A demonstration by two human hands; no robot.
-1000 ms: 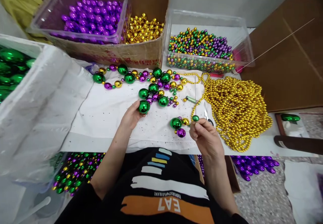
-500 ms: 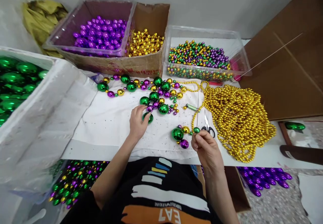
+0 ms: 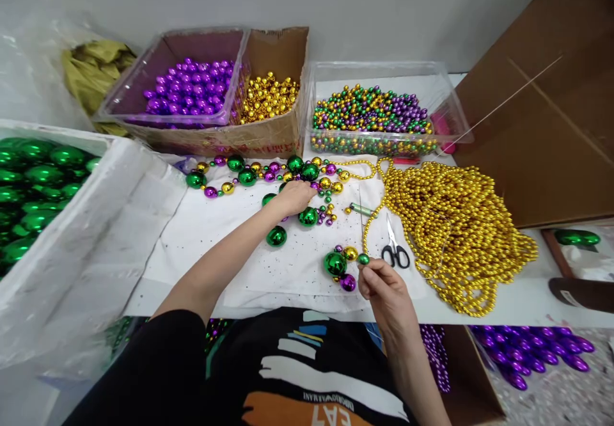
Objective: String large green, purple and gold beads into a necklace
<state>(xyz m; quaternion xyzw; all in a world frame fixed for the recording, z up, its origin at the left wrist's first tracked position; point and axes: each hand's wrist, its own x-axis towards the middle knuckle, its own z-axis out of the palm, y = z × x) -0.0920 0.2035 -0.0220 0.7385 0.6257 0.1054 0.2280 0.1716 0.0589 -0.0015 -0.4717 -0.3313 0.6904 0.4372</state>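
Bright, even overhead light w/ soft, faint shadows. Glare spots on green balls in the white box (image 3: 71, 234) – left of it, plastic blurs out. Straight edges bow toward frame corners, wide-angle distortion. Centre right of the box is sharp – no motion blur.

At the back of your bench (image 3: 522, 298) stand a clear tub of purple balls (image 3: 189, 87), a cardboard box of gold balls (image 3: 268, 96) and a clear tub of mixed small beads (image 3: 369, 109). A heap of gold bead strands (image 3: 455, 221) lies to the right, scissors (image 3: 394, 250) just beside it. Green balls (image 3: 33, 183) fill the white box at your left.
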